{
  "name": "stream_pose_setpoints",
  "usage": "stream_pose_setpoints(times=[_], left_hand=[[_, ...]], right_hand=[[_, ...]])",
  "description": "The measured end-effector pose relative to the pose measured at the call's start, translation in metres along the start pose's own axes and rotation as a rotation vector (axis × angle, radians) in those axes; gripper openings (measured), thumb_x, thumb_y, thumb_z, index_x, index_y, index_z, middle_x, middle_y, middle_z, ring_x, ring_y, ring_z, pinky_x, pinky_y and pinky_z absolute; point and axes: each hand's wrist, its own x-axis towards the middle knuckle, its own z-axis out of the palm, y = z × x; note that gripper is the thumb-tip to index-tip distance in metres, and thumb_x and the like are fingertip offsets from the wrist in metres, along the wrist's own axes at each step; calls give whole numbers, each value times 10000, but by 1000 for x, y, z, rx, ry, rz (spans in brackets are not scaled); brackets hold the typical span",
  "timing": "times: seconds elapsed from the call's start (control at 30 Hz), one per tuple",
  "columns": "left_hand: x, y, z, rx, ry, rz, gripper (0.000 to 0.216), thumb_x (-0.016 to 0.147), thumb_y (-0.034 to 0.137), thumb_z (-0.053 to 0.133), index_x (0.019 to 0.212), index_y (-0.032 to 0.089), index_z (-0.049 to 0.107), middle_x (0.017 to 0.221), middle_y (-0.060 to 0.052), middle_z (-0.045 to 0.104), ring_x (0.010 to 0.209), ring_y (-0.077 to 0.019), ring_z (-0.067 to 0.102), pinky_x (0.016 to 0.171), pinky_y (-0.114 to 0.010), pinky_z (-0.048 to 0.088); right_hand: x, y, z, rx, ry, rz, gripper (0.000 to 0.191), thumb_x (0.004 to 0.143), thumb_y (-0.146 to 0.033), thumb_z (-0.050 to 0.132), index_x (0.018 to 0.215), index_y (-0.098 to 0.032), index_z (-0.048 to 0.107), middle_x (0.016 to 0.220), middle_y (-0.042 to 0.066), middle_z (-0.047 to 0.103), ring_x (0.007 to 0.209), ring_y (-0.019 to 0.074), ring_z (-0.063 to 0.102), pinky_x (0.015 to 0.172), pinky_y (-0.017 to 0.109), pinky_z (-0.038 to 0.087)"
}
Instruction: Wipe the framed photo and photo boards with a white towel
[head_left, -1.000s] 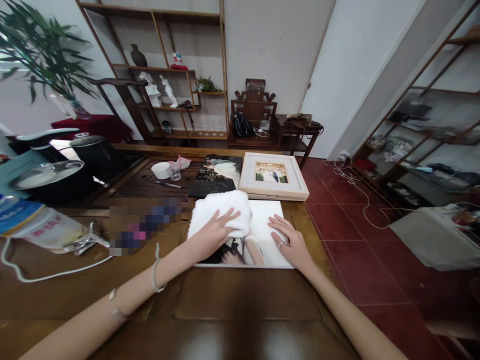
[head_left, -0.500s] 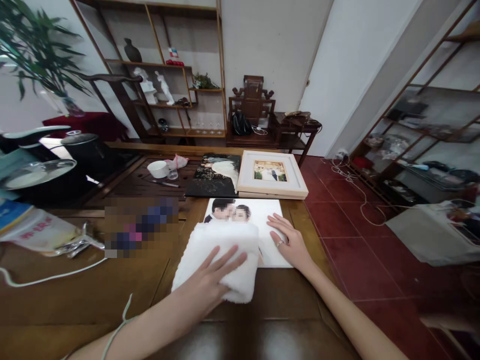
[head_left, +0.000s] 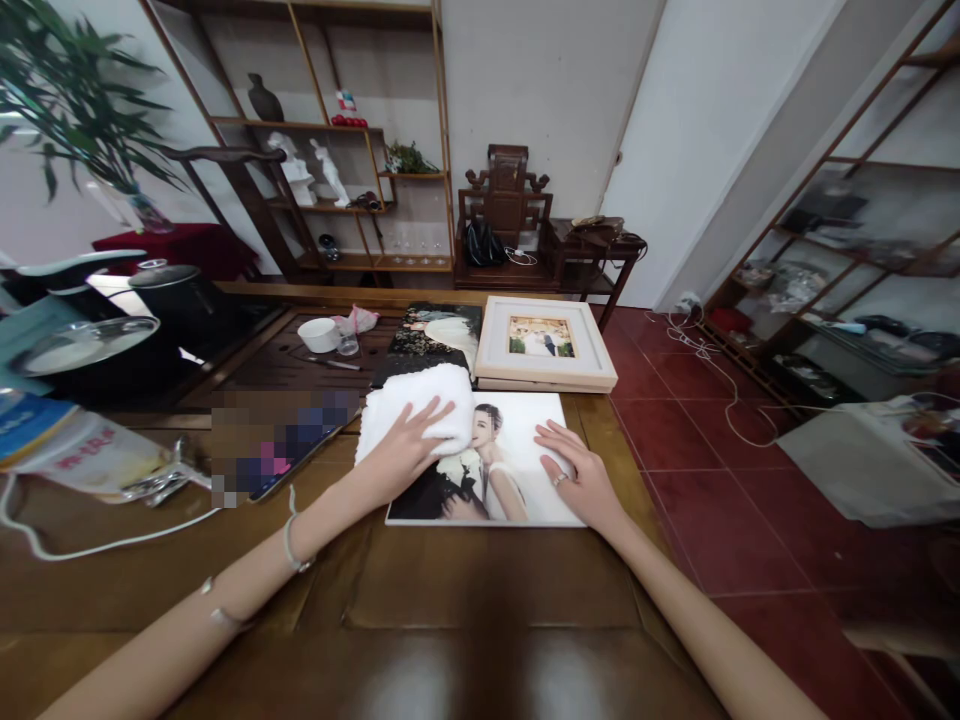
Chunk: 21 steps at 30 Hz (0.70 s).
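A large photo print (head_left: 517, 470) of a couple lies flat on the wooden table (head_left: 465, 590). A folded white towel (head_left: 416, 405) rests on the print's far left corner. My left hand (head_left: 405, 450) lies flat on the towel, fingers spread and pressing down. My right hand (head_left: 581, 475), wearing a ring, lies flat with fingers spread on the print's right edge, holding it still.
Beyond the print lie a dark photo panel (head_left: 435, 340) and a white framed photo (head_left: 544, 345). A white cup (head_left: 321, 335), a glass and a tablet (head_left: 285, 450) sit to the left. Pots (head_left: 169, 290), a packet (head_left: 82, 450) and a cable occupy the far left. Red floor tiles are to the right.
My left hand slid the towel toward me down the print, then pushed it back up to the far left corner. My right hand stayed in place.
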Motion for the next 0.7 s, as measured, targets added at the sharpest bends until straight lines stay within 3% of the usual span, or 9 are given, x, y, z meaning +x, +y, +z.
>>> stream_pose_setpoints(times=[0.2,0.33,0.43,0.53,0.7], left_hand=[[-38,60,-9,43,-236,30,383,840,76,518,1151,265,636,1499,-136,244,1348,-439,180,952,-656,330],[-71,84,-11,-46,-246,171,325,823,99,557,1058,288,677,1520,-73,207,1370,-392,162,1016,-600,308],[-67,81,-24,-90,-263,196,364,839,97,529,1114,308,642,1501,-51,276,1361,-336,249,1022,-512,359],[-39,68,-36,-62,-290,96,333,896,143,459,1163,268,612,1465,-84,349,1306,-329,368,943,-468,446],[7,32,-30,26,-168,-45,333,940,225,424,1247,264,547,1472,-110,328,1304,-330,367,910,-460,469]], right_hand=[[-1,-1,-1,-1,-2,1,269,844,-186,527,1080,-236,646,1206,66,637,1259,213,471,1041,431,410],[-1,-2,-1,6,-12,14,273,848,-189,525,1090,-239,642,1217,61,631,1265,211,464,1045,429,405],[-1,-1,-1,4,-13,14,267,848,-194,528,1084,-241,644,1220,62,630,1269,215,460,1049,438,398],[-1,-1,-1,1,-13,11,261,848,-198,529,1077,-242,647,1219,65,630,1267,218,461,1048,446,396],[-1,-1,-2,-6,-14,5,263,848,-203,530,1081,-240,647,1219,73,630,1264,220,466,1046,450,398]])
